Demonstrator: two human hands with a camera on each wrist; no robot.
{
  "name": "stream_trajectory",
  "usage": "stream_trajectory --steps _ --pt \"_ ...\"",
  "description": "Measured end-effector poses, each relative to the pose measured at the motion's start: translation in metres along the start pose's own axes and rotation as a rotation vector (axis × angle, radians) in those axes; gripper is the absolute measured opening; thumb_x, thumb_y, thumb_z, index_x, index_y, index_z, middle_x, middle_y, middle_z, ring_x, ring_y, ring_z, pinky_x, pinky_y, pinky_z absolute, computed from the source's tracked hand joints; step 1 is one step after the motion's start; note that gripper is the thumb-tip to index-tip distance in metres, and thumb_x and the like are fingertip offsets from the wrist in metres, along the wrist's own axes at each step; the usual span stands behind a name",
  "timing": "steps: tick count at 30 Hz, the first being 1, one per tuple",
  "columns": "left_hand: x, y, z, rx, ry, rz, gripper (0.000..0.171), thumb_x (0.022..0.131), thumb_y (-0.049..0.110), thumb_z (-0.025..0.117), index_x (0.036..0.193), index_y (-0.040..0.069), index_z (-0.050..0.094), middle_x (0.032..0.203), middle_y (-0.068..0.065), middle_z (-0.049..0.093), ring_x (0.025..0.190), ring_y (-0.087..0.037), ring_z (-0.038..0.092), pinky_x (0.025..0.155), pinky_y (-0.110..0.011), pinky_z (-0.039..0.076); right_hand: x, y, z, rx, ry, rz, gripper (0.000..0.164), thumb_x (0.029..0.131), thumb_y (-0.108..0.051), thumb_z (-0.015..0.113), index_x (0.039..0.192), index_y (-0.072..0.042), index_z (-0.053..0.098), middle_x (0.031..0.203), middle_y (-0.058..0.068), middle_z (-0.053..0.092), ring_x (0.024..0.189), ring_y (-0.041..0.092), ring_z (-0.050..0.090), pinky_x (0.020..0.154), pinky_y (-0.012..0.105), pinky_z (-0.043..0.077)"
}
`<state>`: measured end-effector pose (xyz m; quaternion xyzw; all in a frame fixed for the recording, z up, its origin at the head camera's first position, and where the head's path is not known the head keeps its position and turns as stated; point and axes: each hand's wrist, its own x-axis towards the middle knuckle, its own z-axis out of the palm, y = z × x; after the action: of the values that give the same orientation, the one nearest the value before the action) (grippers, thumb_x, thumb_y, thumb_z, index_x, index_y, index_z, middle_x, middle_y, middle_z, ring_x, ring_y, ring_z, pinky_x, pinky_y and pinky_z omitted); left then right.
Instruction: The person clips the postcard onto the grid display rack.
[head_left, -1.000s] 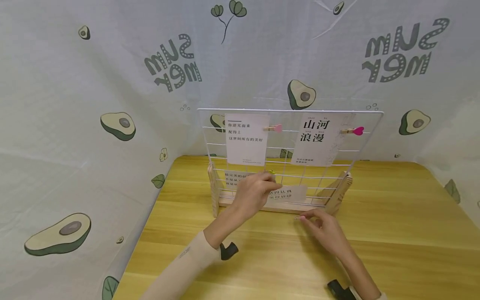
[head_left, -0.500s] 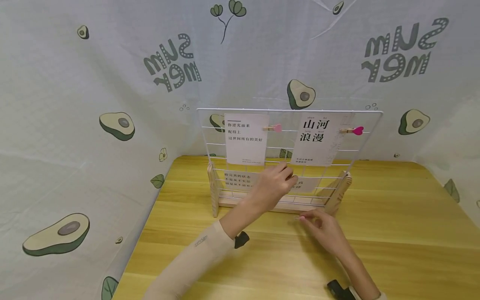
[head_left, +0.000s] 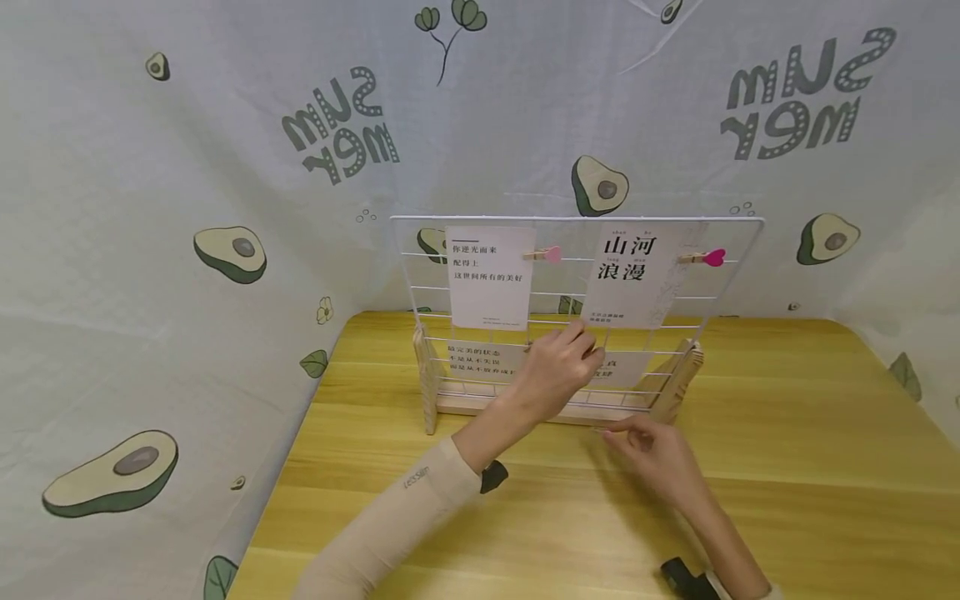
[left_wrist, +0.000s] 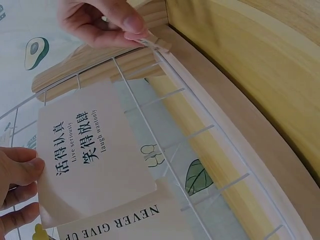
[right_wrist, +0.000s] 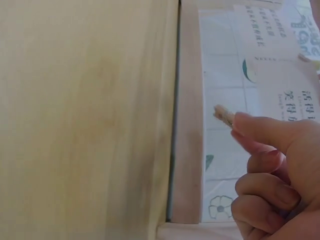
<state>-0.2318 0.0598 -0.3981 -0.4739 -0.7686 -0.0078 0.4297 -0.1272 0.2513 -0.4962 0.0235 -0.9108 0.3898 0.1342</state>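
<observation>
My left hand point(head_left: 557, 372) pinches the side edge of a white card point(left_wrist: 97, 155) printed with dark Chinese characters and small English words. The card lies at the lower right part of a white wire grid point(head_left: 564, 295). In the head view my hand covers part of it. My right hand point(head_left: 662, 460), low in front of the stand, pinches a small wooden clothespin point(right_wrist: 223, 115) between thumb and forefinger. The left wrist view has the right hand point(left_wrist: 107, 22) near the grid's lower corner, with the clothespin point(left_wrist: 159, 46) at its fingertips.
Two upper cards hang on the grid, held by a light pink heart clothespin point(head_left: 551, 254) and a dark pink one point(head_left: 712, 257). Another card point(head_left: 480, 360) hangs at lower left, with a yellow clip point(left_wrist: 41, 232). A wooden base point(head_left: 465, 404) supports the grid on the table point(head_left: 525, 533).
My left hand has moved right with the card, and the card has risen along the grid. The lower left card shows more fully. My right hand has barely moved.
</observation>
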Motion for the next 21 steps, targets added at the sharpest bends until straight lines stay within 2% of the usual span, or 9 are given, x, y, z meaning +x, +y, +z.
stream_trajectory --steps 4,6,8,11,13,15,17,19,21 --pt "0.0 0.001 0.001 0.017 0.016 0.002 0.012 0.095 0.012 0.071 0.095 0.02 0.08 0.098 0.007 0.074 0.1 -0.01 0.066 0.068 -0.014 0.05 0.002 -0.003 -0.009 -0.011 0.013 0.032 0.014 0.091 -0.023 0.08 0.1 -0.012 0.079 0.069 -0.003 0.054 0.058 0.002 0.038 0.051 0.021 0.036" --pt "0.0 0.001 0.002 0.032 0.024 0.003 0.013 0.096 0.012 0.07 0.095 0.021 0.08 0.098 0.007 0.074 0.098 -0.009 0.065 0.066 -0.014 0.05 0.005 -0.006 -0.017 0.003 0.056 -0.007 0.012 0.091 -0.018 0.08 0.1 -0.01 0.079 0.072 0.0 0.062 0.059 0.001 0.043 0.051 0.02 0.039" --pt "0.0 0.002 0.004 0.045 0.034 0.003 0.014 0.096 0.013 0.07 0.095 0.022 0.08 0.097 0.008 0.074 0.098 -0.009 0.065 0.066 -0.014 0.05 0.009 -0.01 -0.029 0.013 0.118 -0.089 0.008 0.09 -0.01 0.08 0.098 -0.008 0.078 0.076 0.002 0.069 0.059 0.0 0.044 0.05 0.018 0.039" --pt "0.0 0.003 0.006 0.056 0.044 0.001 0.014 0.096 0.013 0.07 0.095 0.023 0.08 0.096 0.009 0.074 0.097 -0.008 0.065 0.065 -0.014 0.05 0.02 -0.015 -0.048 0.023 0.217 -0.256 0.015 0.083 0.008 0.08 0.091 -0.004 0.076 0.07 0.002 0.066 0.055 -0.004 0.038 0.046 0.016 0.033" --pt "0.001 0.004 0.007 0.053 0.053 0.0 0.016 0.096 0.012 0.069 0.093 0.023 0.08 0.095 0.009 0.073 0.096 -0.008 0.065 0.063 -0.014 0.049 0.029 -0.019 -0.06 0.003 0.274 -0.362 0.014 0.082 0.01 0.08 0.087 -0.002 0.074 0.069 0.003 0.065 0.055 -0.007 0.033 0.045 0.016 0.028" --pt "0.002 0.004 0.008 0.047 0.059 -0.002 0.018 0.097 0.01 0.068 0.092 0.023 0.079 0.093 0.009 0.073 0.094 -0.008 0.064 0.062 -0.014 0.048 0.036 -0.021 -0.07 -0.027 0.318 -0.446 0.007 0.09 -0.003 0.077 0.085 -0.001 0.073 0.068 0.004 0.064 0.056 -0.008 0.031 0.046 0.014 0.027" --pt "0.002 0.005 0.009 0.042 0.064 -0.005 0.02 0.097 0.009 0.066 0.091 0.023 0.079 0.093 0.009 0.072 0.093 -0.008 0.063 0.061 -0.013 0.047 0.042 -0.024 -0.077 -0.074 0.354 -0.492 0.03 0.098 -0.027 0.071 0.083 -0.002 0.073 0.069 0.006 0.065 0.058 -0.009 0.031 0.049 0.011 0.028" --pt "0.003 0.005 0.01 0.04 0.065 -0.005 0.021 0.098 0.009 0.065 0.091 0.023 0.079 0.093 0.009 0.072 0.092 -0.008 0.063 0.061 -0.013 0.047 0.046 -0.026 -0.082 -0.123 0.38 -0.519 0.052 0.099 -0.05 0.061 0.082 -0.002 0.073 0.067 0.007 0.066 0.059 -0.01 0.032 0.051 0.01 0.028" --pt "0.004 0.005 0.01 0.037 0.065 -0.003 0.021 0.098 0.009 0.065 0.092 0.023 0.08 0.093 0.009 0.072 0.092 -0.008 0.064 0.061 -0.013 0.047 0.048 -0.029 -0.084 -0.166 0.403 -0.536 0.062 0.099 -0.058 0.055 0.08 -0.002 0.073 0.065 0.005 0.065 0.06 -0.01 0.031 0.052 0.01 0.028"
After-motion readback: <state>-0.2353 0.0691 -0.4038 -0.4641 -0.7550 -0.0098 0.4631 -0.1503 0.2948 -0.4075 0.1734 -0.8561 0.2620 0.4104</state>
